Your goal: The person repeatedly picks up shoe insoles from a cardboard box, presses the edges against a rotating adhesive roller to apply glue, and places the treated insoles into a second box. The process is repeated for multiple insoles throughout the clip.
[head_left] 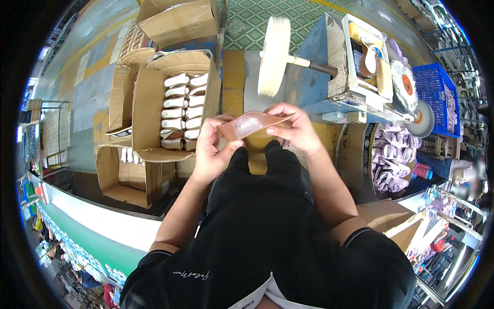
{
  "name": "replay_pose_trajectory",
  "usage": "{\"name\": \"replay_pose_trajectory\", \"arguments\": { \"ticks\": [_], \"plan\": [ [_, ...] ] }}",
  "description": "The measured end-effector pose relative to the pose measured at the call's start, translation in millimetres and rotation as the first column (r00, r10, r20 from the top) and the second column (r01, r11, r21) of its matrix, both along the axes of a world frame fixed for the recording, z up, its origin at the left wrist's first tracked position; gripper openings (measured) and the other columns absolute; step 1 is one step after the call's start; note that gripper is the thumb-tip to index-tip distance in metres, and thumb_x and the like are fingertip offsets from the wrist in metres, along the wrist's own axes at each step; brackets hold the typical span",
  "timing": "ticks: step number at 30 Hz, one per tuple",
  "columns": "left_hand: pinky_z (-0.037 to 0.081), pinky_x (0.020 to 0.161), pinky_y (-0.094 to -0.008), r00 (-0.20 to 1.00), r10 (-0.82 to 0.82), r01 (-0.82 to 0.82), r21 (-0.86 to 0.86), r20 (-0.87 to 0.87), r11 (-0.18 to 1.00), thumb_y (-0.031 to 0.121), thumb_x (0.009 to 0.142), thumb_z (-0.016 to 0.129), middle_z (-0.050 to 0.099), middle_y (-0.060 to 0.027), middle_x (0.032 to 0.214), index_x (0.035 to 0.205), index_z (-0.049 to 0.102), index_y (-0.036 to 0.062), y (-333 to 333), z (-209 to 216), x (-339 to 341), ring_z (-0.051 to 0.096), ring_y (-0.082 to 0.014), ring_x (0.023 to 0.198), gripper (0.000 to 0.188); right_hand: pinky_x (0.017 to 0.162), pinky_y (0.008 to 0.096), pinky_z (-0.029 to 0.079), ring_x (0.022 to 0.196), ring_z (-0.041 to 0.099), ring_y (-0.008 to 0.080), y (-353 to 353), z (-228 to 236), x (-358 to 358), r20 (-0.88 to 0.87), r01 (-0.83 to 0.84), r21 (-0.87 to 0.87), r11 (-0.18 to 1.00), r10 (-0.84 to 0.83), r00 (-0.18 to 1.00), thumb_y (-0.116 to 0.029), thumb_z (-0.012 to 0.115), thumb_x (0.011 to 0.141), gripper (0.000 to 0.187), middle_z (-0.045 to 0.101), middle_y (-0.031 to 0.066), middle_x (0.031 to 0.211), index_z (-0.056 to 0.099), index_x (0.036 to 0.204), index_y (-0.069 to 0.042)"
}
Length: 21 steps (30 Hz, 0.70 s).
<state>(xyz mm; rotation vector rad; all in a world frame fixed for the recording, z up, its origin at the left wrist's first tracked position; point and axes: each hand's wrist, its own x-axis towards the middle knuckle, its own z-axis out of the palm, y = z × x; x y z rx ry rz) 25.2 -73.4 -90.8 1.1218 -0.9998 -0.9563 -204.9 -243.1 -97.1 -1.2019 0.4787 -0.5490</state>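
A brown, glossy, curved shoe sole (252, 125) is stretched between my two hands, in front of my body. My left hand (212, 149) pinches its left end, thumb at the lower edge. At the other end, my right hand (297, 127) grips it between thumb and fingers. Just beyond my hands stands a white buffing wheel (274, 56) on the shaft of a blue machine (311, 49); the sole is apart from it. To the left, an open cardboard box (154, 95) holds rows of white and brown soles (176, 103).
More cardboard boxes (180, 23) stand at the far left and near left. On the machine's top lies another brown sole (368, 59). A second wheel (404, 85) is on its right side. Beyond are a blue crate (431, 92) and a box of lilac shoes (393, 154).
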Motion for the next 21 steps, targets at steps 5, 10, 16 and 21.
{"name": "replay_pose_trajectory", "arguments": {
  "ticks": [5, 10, 16, 21],
  "plan": [
    [0.049, 0.124, -0.0437, 0.996, 0.029, -0.027, 0.029, -0.084, 0.999, -0.007, 0.100, 0.083, 0.067, -0.0146, 0.145, 0.134, 0.051, 0.0049, -2.8, 10.6, -13.6, 0.064, -0.0214, 0.140, 0.048, 0.101, 0.0308, 0.055, 0.112, 0.070, 0.0117, -17.9, 26.5, -4.5, -0.070, -0.036, -0.175, 0.984, 0.024, 0.997, -0.001, 0.091, 0.096, 0.033, 0.078, 0.0035, 0.121, 0.075, 0.126, -0.002],
    [0.060, 0.098, -0.0331, 0.996, 0.079, -0.085, 0.162, 0.041, 0.983, 0.000, 0.098, 0.089, 0.074, -0.0098, 0.118, 0.122, 0.057, 0.0010, -17.5, -21.4, -34.9, 0.074, -0.0151, 0.110, 0.041, 0.102, 0.0337, 0.056, 0.112, 0.071, 0.0127, -14.7, -40.3, -15.9, -0.042, 0.120, 0.172, 0.978, -0.114, 0.993, -0.006, 0.088, 0.101, 0.032, 0.078, 0.0013, 0.119, 0.075, 0.129, -0.004],
    [0.066, 0.080, -0.0349, 0.946, 0.141, -0.245, 0.355, 0.293, 0.902, 0.008, 0.093, 0.095, 0.079, -0.0146, 0.092, 0.111, 0.060, -0.0041, -73.3, -67.4, -66.2, 0.079, -0.0182, 0.084, 0.041, 0.105, 0.0355, 0.054, 0.112, 0.070, 0.0134, -9.4, -147.0, -9.0, -0.024, 0.351, 0.444, 0.824, -0.381, 0.924, -0.017, 0.079, 0.111, 0.023, 0.078, 0.0001, 0.119, 0.072, 0.131, -0.009],
    [0.066, 0.082, -0.0370, 0.938, 0.176, -0.293, 0.415, 0.298, 0.861, 0.016, 0.091, 0.098, 0.083, -0.0189, 0.096, 0.109, 0.061, -0.0044, -120.6, -84.6, -84.8, 0.082, -0.0209, 0.087, 0.046, 0.101, 0.0355, 0.053, 0.111, 0.069, 0.0136, -41.3, -189.1, 5.6, -0.057, 0.415, 0.591, 0.692, -0.477, 0.877, -0.017, 0.073, 0.114, 0.021, 0.075, 0.0005, 0.120, 0.069, 0.133, -0.009]
  ]
}}
